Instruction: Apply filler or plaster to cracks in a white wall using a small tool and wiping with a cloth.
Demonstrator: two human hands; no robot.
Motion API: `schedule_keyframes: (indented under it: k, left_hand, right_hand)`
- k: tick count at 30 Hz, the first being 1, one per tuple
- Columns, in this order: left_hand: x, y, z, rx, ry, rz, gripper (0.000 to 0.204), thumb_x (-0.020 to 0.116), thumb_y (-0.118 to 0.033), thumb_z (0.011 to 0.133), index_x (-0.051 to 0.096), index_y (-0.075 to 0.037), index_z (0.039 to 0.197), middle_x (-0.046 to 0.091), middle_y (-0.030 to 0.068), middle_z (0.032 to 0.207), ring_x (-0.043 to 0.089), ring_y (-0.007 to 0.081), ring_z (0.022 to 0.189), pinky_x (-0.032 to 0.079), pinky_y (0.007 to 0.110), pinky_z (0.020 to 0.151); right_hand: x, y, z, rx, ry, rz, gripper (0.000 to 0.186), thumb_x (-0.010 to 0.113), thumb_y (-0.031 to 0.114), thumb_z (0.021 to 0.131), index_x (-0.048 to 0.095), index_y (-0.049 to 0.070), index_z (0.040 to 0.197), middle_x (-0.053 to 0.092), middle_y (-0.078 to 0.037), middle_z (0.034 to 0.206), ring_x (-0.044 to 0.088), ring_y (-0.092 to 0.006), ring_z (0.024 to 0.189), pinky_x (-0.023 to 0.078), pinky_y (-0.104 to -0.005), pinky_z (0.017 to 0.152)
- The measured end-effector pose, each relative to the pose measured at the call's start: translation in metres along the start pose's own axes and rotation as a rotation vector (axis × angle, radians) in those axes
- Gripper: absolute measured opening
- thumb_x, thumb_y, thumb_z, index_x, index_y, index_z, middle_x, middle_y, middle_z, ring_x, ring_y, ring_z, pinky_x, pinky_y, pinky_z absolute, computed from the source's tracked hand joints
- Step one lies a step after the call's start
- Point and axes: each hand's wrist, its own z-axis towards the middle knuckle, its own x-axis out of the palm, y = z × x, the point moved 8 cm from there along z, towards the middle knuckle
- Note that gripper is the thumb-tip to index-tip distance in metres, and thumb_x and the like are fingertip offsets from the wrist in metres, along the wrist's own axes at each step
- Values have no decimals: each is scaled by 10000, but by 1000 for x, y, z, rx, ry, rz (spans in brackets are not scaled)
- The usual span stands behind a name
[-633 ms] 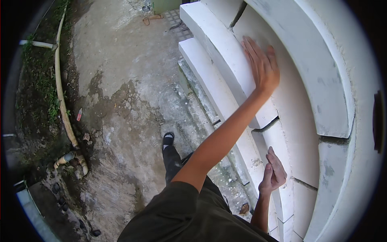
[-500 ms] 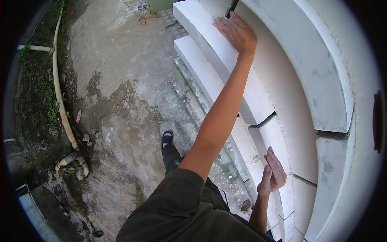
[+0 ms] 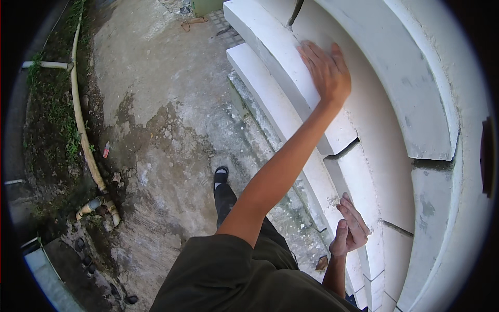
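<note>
The white blocks (image 3: pixel 267 39), long and smooth-faced, lie in stepped rows at the person's right. Over them is the left hand (image 3: pixel 330 78), its fingers close together; nearer the body, the right hand (image 3: pixel 353 233) has straight fingers, also together. Rough, stained ground (image 3: pixel 156 93) spreads leftward.

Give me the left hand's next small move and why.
Probably slide the bare left hand along the long, white masonry ledge, toward the narrow, dark gap in the white wall: its outstretched fingers point roughly that way, hold nothing and stop short of it.
</note>
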Motion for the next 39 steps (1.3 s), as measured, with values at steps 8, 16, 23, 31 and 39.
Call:
schedule_keyframes:
  k: [8,16,23,31,39]
  left_hand:
    - [-31,38,105,-36,-276,119,747,256,-404,1067,117,210,1467,77,373,1574,68,450,1495,77,460,1234]
    - [-5,-23,-62,142,197,168,835,291,-458,1047,107,259,1435,98,444,1527,70,521,1471,70,535,1210]
    - [-24,-19,-95,484,603,384,994,438,-581,980,120,236,1449,137,438,1524,116,504,1473,103,538,1208]
    - [-37,3,-54,632,397,681,1048,539,-624,911,221,233,1424,283,404,1492,263,488,1433,192,527,1192]
    - [-18,-27,-147,705,555,483,956,592,-474,931,219,279,1387,256,465,1458,238,558,1413,177,539,1197]
  right_hand:
    - [0,20,0,-96,24,21,213,576,6,874,718,-118,973,711,-278,997,675,-441,1061,532,-490,963]
    - [-3,-1,10,-50,54,-117,251,580,-15,861,720,-67,1063,707,-235,1100,658,-390,1131,513,-441,997]
    - [11,-67,46,-53,373,-574,515,604,96,910,505,-14,1404,480,-214,1465,424,-363,1391,330,-451,1168]
    - [20,-81,45,-151,516,-611,598,575,118,929,387,-4,1483,411,-183,1523,337,-337,1444,243,-461,1215]
    - [17,-85,42,-188,478,-648,631,592,99,895,391,2,1485,414,-177,1524,361,-326,1434,260,-465,1206]
